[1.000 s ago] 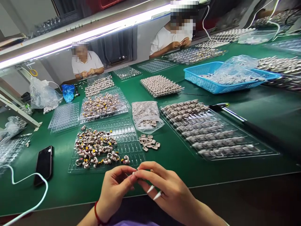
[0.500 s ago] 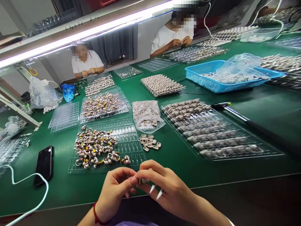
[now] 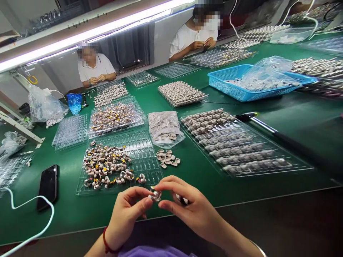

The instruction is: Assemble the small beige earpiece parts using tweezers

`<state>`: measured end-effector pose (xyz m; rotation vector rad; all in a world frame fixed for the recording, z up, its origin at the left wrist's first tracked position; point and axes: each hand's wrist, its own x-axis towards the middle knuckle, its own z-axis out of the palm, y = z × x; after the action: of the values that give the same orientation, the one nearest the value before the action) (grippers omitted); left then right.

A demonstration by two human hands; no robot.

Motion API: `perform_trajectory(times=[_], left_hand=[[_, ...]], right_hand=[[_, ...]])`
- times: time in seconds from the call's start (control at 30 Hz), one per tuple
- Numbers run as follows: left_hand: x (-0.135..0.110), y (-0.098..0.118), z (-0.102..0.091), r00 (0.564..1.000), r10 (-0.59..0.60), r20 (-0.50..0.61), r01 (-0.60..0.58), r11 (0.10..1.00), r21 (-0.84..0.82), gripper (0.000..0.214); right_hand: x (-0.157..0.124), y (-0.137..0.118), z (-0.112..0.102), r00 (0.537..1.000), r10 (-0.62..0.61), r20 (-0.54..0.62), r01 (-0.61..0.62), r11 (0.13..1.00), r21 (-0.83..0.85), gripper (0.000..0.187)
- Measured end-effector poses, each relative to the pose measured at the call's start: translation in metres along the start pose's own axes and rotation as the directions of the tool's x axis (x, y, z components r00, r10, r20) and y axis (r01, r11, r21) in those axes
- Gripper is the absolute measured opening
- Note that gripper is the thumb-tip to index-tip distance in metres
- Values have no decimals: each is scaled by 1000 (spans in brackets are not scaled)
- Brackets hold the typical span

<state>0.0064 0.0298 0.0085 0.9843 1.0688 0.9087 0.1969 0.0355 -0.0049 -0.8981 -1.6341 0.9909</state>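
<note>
My left hand (image 3: pixel 127 211) and my right hand (image 3: pixel 189 207) meet at the near edge of the green table (image 3: pixel 69 214), both pinching one small beige part (image 3: pixel 154 195) between fingertips. Just beyond them lies a clear tray (image 3: pixel 144 150) heaped with small beige parts with yellow and red bits (image 3: pixel 105 166). A loose cluster of beige shells (image 3: pixel 167 159) sits on the table to the right of that tray. A clear bag of shells (image 3: pixel 164 128) lies behind the cluster. To the right, a long clear tray (image 3: pixel 241 146) holds rows of finished pieces.
A black phone (image 3: pixel 48 185) and a white cable (image 3: pixel 32 203) lie at left. A blue basket (image 3: pixel 241 84) with a plastic bag stands at the back right, and a dark rod (image 3: pixel 281 137) crosses the right side. Two other people sit at the far side behind more trays.
My hands stayed together at the table edge; the fingers turned so the small part now shows between the fingertips. The view shifted slightly.
</note>
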Motion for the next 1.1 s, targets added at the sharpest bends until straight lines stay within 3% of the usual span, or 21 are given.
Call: perform_trajectory(times=[0.13,0.5,0.6,0.67,0.77,0.8,0.87,0.93,1.1], left_hand=[[-1,1,1,1000,2,14,-3,1000,26,24],[-5,0,-1,993,117,33,-120,980,161,24],[-7,-5,-2,974,226,-4,-218,946,242,26],[-9,-7,-1,919,394,-21,-359,856,372,22],[-12,-7,1,770,636,43,-535,607,588,18],[-13,-7,2,734,675,70,-552,535,640,18],[-14,-5,3,710,698,98,-550,461,696,17],[-14,-2,3,738,669,85,-533,502,682,16],[-12,3,6,922,387,-23,-351,858,376,10]], right_hand=[[-1,1,1,999,-22,24,22,1000,8,15],[-6,-6,-1,989,143,29,-144,987,68,13],[-7,-7,0,987,158,30,-159,985,64,18],[-8,-9,1,984,178,27,-180,982,65,20],[-7,-11,1,977,211,39,-214,973,86,21],[-7,-11,2,975,219,44,-222,970,95,21],[-7,-12,2,973,224,49,-228,967,110,21],[-8,-11,2,975,219,42,-223,968,114,20],[-12,-9,10,987,157,-30,-154,983,105,12]])
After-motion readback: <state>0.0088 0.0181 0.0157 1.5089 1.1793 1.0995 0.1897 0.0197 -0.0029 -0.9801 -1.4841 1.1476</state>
